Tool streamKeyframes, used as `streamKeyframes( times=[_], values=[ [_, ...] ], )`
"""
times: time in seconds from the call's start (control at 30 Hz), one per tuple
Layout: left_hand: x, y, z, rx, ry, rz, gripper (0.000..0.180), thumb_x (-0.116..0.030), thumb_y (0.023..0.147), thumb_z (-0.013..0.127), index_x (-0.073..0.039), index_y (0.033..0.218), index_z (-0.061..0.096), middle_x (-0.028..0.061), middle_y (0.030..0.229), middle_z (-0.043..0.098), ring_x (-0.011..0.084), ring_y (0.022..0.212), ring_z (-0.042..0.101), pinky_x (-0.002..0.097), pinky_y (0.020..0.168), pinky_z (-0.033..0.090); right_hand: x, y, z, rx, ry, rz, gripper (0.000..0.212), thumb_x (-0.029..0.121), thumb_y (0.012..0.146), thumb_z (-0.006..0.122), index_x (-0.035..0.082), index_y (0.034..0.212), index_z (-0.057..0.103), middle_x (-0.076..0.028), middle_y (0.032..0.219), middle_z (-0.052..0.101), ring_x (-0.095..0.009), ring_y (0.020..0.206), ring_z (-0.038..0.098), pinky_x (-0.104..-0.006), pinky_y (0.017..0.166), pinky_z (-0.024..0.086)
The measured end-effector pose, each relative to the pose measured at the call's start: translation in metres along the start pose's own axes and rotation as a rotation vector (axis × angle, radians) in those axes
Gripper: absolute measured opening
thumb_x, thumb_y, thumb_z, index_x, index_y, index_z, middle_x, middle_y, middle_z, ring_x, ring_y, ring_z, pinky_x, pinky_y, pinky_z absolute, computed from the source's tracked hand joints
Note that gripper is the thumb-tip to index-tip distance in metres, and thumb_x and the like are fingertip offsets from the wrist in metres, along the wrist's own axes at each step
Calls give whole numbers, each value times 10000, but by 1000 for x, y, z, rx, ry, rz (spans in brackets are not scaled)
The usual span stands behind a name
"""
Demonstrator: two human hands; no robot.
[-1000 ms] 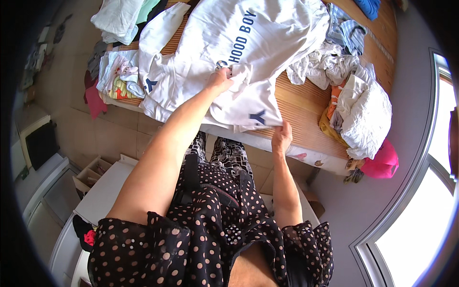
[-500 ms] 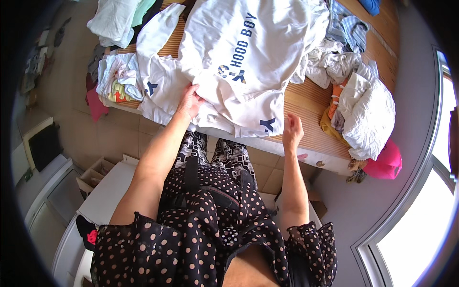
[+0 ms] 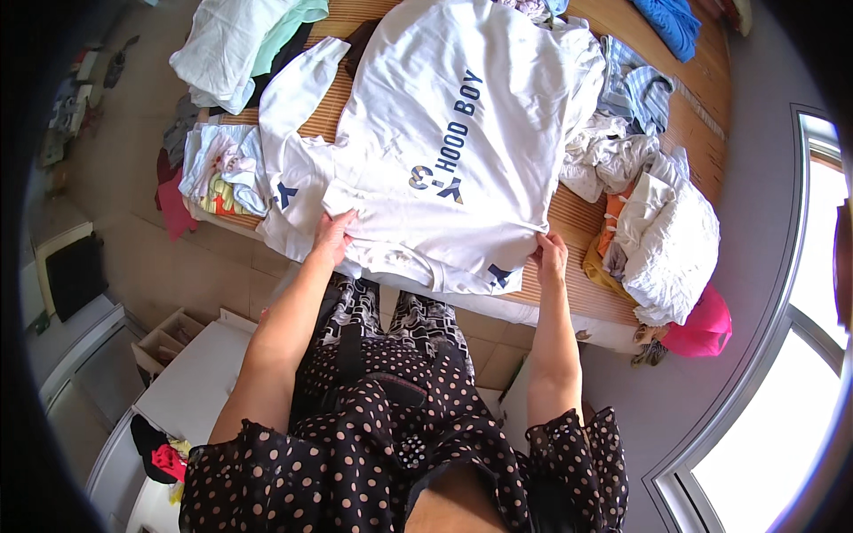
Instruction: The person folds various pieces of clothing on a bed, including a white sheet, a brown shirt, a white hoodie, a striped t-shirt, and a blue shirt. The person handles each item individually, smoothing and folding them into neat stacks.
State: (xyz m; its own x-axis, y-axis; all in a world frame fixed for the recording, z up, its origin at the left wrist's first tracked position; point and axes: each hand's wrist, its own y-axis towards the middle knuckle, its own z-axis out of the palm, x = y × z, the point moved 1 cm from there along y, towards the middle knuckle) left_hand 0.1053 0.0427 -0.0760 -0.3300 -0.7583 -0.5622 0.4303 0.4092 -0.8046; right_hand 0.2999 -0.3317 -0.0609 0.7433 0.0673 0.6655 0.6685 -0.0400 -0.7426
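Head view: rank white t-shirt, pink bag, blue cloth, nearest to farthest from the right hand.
From the right hand:
1. White t-shirt: its fingers touch the shirt's near edge on the mat.
2. Pink bag: off to the right, at the bed's near right corner.
3. Blue cloth: far right corner of the bed, at the picture's top.
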Motion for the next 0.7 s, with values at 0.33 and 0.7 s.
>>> streamKeyframes(
  times=[0.33,0.7],
  values=[
    [-22,10,-13,-68,220,-59,349,-264,798,581,-115,1092,463,53,1019,534,170,874,542,329,710,474,9,33,25,-191,-402,-268,253,215,766,594,13,918,603,-16,687,565,-79,612,482,-221,530,389],
    [-176,84,-64,-566,1120,1017,165,-143,730,587,-85,885,599,104,834,581,254,779,567,344,705,449,-44,-22,4,-274,-531,-352,305,224,734,628,-25,900,570,-56,707,549,-111,584,488,-257,510,402]
  ],
)
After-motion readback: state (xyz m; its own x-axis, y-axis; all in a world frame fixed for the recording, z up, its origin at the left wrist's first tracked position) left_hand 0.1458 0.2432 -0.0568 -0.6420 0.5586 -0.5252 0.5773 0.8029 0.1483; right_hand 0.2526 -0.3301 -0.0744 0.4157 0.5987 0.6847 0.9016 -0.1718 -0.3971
